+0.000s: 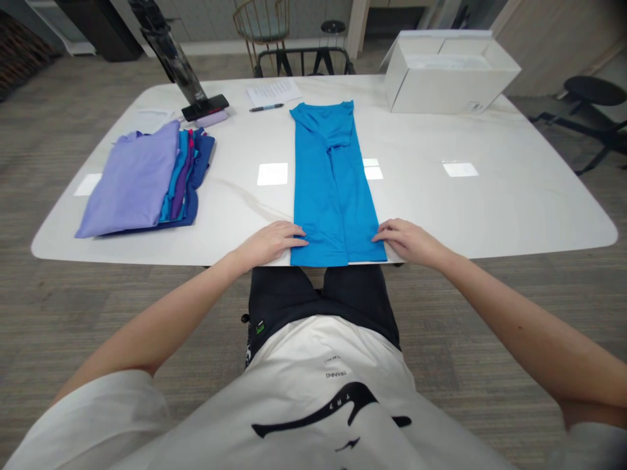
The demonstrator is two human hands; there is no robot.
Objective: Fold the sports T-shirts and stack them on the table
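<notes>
A bright blue shirt [321, 189] lies folded lengthwise into a long panel on the table, its neck end away from me and its hem at the near edge. One sleeve is folded across its upper part. My left hand [274, 243] rests on the lower left edge of the shirt, fingers stretched out over the cloth. On the opposite side, my right hand [404, 240] touches the lower right edge with its fingertips, fingers extended. The undersides of both hands are hidden.
The white table [421, 189] has rounded corners. To the left lies a pile of folded clothes [132, 176], lavender on top. Behind it stands a black handheld vacuum [181, 65]. A pen [267, 107], a paper sheet [277, 91] and an open white box [441, 85] are farther back.
</notes>
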